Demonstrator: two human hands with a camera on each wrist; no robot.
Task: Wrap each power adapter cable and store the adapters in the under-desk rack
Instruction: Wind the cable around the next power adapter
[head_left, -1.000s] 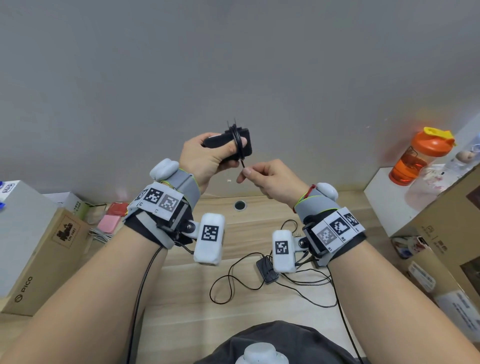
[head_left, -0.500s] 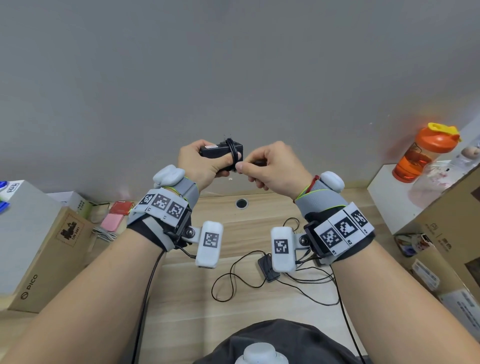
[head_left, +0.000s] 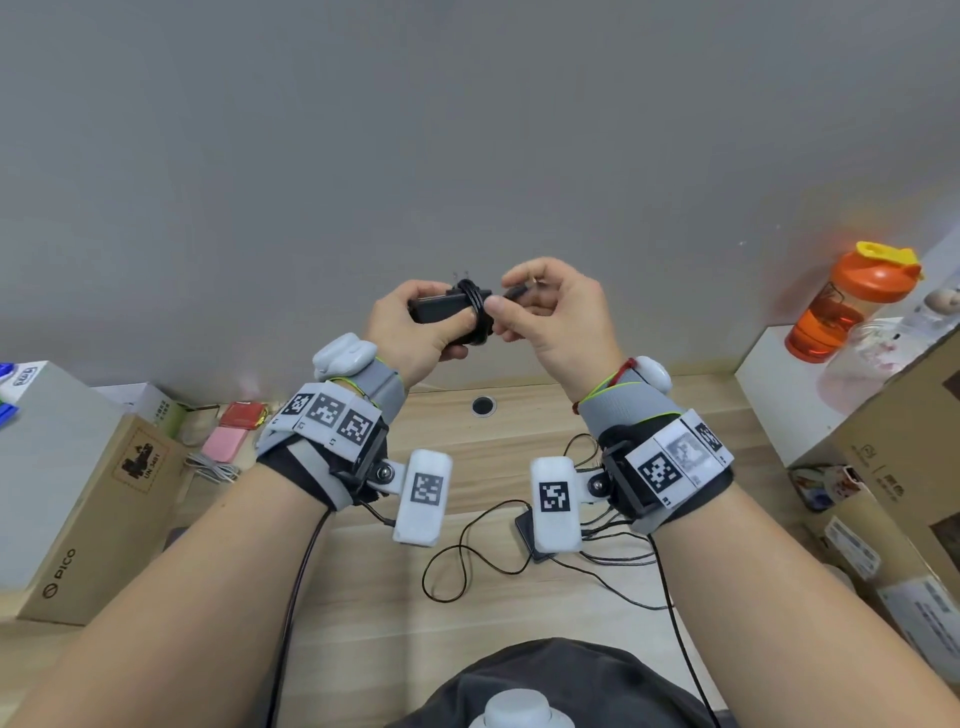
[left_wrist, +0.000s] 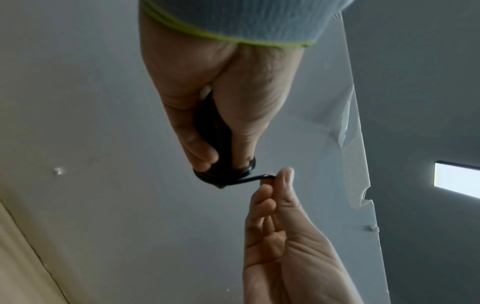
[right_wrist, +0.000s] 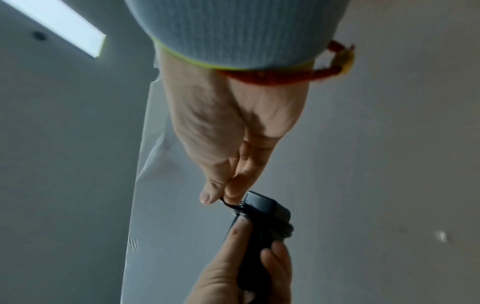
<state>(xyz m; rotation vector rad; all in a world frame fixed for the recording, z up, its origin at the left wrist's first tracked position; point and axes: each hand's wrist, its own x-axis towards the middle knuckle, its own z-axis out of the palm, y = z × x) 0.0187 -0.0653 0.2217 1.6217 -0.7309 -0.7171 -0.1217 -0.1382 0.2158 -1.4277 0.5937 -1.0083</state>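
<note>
Item: black power adapter, smooth matte plastic block, rounded edges; held mid-air at frame centre in head view, above desk. Long axis approx. horizontal, left–right; two metal prongs at top point up toward wall. Thin black cable coiled several turns round its right end, glossy, tight loops.
Left hand: fingers and thumb curled round adapter body, firm grasp.
Right hand: thumb and forefinger pinch free cable end just right of coil; other fingers loosely curled.
Below, lower centre: 2nd black adapter flat on light wood-grain desk, cable loose in loops.
Orange translucent bottle, yellow lid, upper right. Cardboard box, left edge.
</note>
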